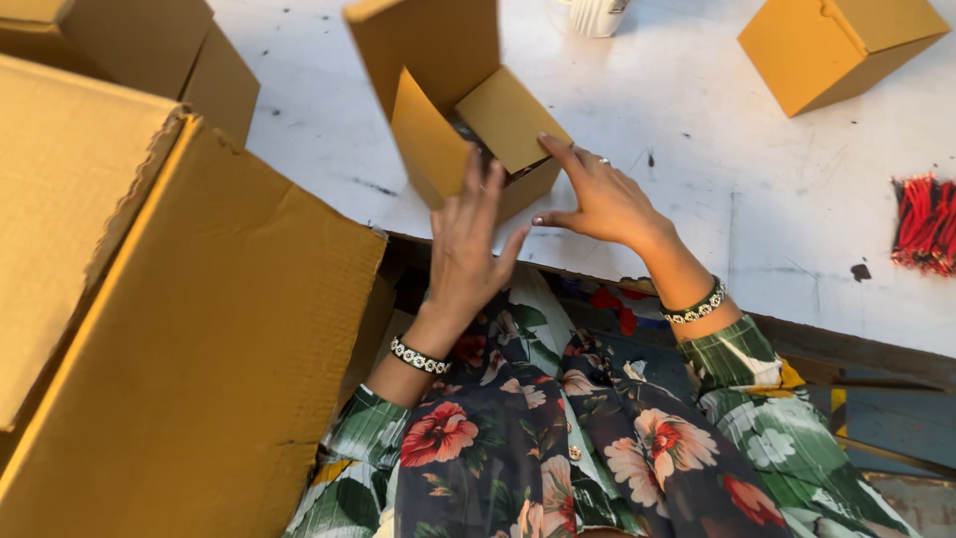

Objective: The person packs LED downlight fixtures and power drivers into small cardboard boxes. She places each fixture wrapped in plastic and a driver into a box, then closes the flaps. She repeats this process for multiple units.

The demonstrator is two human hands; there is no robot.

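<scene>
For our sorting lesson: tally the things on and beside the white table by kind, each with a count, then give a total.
Small boxes: 2, one open between the left hand and right hand, one closed
Large cartons: 2, near and far
Red wire bundles: 1
White ribbed things: 1, cut off by the frame edge
Total: 6

We are seeing two small cardboard boxes on the white table: one open box (463, 120) and one closed box (836, 48). We are also counting one large carton (199, 339), one red wire bundle (926, 224), two hands and two beaded bracelets.
</scene>
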